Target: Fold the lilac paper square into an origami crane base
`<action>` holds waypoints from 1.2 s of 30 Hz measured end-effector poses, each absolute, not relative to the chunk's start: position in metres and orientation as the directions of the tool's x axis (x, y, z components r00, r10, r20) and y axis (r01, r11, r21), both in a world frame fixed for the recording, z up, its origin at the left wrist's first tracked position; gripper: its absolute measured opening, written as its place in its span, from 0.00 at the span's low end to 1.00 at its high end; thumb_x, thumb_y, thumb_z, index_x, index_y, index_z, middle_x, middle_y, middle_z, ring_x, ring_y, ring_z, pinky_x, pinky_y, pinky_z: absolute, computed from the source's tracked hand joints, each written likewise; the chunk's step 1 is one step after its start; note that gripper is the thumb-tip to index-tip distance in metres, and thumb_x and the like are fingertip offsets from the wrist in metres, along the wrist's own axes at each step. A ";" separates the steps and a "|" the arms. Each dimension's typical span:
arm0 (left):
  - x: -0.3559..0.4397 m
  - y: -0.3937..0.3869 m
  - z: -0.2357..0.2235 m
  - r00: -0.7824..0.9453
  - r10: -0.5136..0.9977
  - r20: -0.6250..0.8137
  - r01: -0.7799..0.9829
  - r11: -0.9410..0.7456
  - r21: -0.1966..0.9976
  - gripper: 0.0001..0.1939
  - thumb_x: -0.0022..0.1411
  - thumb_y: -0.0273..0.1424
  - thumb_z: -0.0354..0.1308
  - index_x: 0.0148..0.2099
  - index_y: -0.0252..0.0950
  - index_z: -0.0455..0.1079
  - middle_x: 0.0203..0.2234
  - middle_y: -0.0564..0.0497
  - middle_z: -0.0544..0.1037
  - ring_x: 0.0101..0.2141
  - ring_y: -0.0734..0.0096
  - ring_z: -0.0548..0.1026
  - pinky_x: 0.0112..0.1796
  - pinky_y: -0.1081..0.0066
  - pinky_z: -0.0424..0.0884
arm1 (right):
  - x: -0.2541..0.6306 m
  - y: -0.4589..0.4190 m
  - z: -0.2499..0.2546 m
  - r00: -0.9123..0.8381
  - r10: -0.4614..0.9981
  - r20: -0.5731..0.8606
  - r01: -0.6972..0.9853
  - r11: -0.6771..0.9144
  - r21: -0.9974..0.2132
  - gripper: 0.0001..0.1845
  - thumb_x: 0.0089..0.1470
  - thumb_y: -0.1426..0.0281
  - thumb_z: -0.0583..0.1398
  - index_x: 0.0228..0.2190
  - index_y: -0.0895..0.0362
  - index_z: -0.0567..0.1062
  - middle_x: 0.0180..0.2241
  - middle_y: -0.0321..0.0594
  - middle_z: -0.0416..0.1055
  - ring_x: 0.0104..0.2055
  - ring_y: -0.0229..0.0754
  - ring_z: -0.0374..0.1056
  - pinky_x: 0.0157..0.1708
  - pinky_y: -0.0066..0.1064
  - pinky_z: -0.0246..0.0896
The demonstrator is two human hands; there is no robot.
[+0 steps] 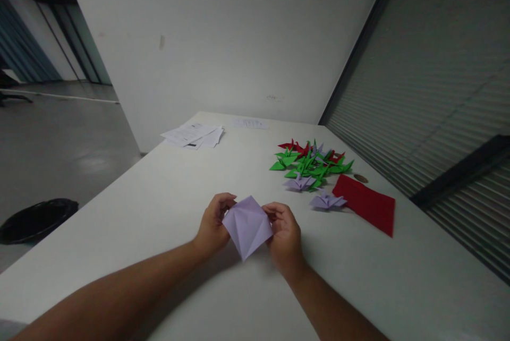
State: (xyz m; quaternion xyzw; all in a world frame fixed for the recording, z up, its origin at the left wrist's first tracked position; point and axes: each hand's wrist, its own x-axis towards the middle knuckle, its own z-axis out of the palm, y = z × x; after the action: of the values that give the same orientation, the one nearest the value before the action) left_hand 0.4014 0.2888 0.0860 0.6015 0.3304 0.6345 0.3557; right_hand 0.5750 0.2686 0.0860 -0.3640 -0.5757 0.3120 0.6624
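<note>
Between my two hands is a sheet of lilac origami paper (249,227), creased and folded into a diamond shape, with one corner pointing down toward me. My left hand (217,224) grips its left corner, fingers curled behind the paper. At the right corner my right hand (283,232) pinches the edge, its fingers bent and partly hidden. The paper is held just above the white table, tilted toward me. Nearest to it on the right lie a lilac paper crane (327,201) and another lilac crane (299,182).
Green paper cranes (306,163) and red ones (295,146) lie heaped at the right, beside red paper (366,203) and a small round brown object (360,178). Printed sheets (195,135) lie on the white table (159,213) at far left. A black-lined bin (37,219) stands on the floor.
</note>
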 end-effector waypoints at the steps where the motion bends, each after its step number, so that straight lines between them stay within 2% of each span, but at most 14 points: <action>1: 0.401 0.289 0.085 -0.031 0.842 0.539 -0.044 -0.540 0.841 0.17 0.56 0.24 0.66 0.48 0.40 0.70 0.33 0.51 0.77 0.33 0.69 0.76 0.34 0.73 0.71 | 0.576 0.269 0.085 0.133 0.812 0.568 0.020 0.571 -0.821 0.18 0.50 0.74 0.69 0.43 0.49 0.75 0.39 0.39 0.77 0.41 0.46 0.75 0.42 0.37 0.72; 5: 0.399 0.290 0.083 -0.004 0.811 0.585 -0.023 -0.585 0.811 0.12 0.57 0.22 0.63 0.43 0.39 0.72 0.33 0.51 0.78 0.33 0.70 0.77 0.34 0.72 0.73 | 0.583 0.271 0.086 0.043 0.727 0.685 0.135 0.675 -0.725 0.12 0.55 0.76 0.67 0.39 0.48 0.77 0.42 0.41 0.75 0.46 0.47 0.73 0.45 0.39 0.70; 10: 0.395 0.293 0.089 0.109 0.742 0.662 0.010 -0.666 0.746 0.08 0.57 0.21 0.63 0.38 0.39 0.75 0.33 0.50 0.78 0.34 0.69 0.77 0.36 0.73 0.73 | 0.590 0.274 0.086 -0.008 0.710 0.704 0.229 0.687 -0.690 0.11 0.56 0.77 0.66 0.38 0.50 0.79 0.41 0.42 0.75 0.45 0.47 0.73 0.44 0.38 0.70; 16: 0.396 0.295 0.088 0.102 0.769 0.631 0.008 -0.635 0.772 0.11 0.56 0.19 0.64 0.39 0.40 0.77 0.35 0.51 0.82 0.36 0.69 0.80 0.38 0.73 0.74 | 0.589 0.275 0.083 0.020 0.737 0.675 0.202 0.658 -0.725 0.12 0.52 0.79 0.65 0.37 0.51 0.78 0.40 0.41 0.77 0.43 0.46 0.75 0.43 0.36 0.71; 26: 0.395 0.294 0.086 0.085 0.816 0.571 0.063 -0.577 0.815 0.07 0.56 0.22 0.64 0.36 0.39 0.77 0.34 0.50 0.83 0.36 0.66 0.81 0.38 0.70 0.75 | 0.581 0.269 0.084 0.069 0.792 0.607 0.095 0.600 -0.794 0.13 0.51 0.79 0.66 0.36 0.52 0.74 0.39 0.39 0.78 0.42 0.44 0.76 0.41 0.32 0.72; 31: 0.400 0.291 0.083 0.014 0.874 0.485 -0.062 -0.483 0.873 0.10 0.55 0.23 0.66 0.38 0.39 0.70 0.35 0.50 0.82 0.35 0.67 0.81 0.35 0.71 0.75 | 0.581 0.269 0.075 0.117 0.819 0.562 0.058 0.559 -0.827 0.16 0.50 0.77 0.69 0.39 0.51 0.73 0.40 0.39 0.78 0.42 0.45 0.77 0.42 0.34 0.73; 36: 0.404 0.288 0.086 -0.001 0.898 0.440 -0.183 -0.432 0.883 0.14 0.56 0.24 0.67 0.40 0.39 0.65 0.34 0.49 0.82 0.34 0.67 0.81 0.34 0.72 0.75 | 0.579 0.269 0.077 0.174 0.836 0.520 0.046 0.521 -0.852 0.18 0.48 0.75 0.70 0.40 0.52 0.73 0.38 0.39 0.78 0.40 0.46 0.78 0.40 0.35 0.74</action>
State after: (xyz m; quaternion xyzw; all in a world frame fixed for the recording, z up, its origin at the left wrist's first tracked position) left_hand 0.4040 0.2885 0.0859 0.5626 0.3176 0.6321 0.4278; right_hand 0.5787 0.2688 0.0768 -0.3875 -0.5688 0.2989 0.6611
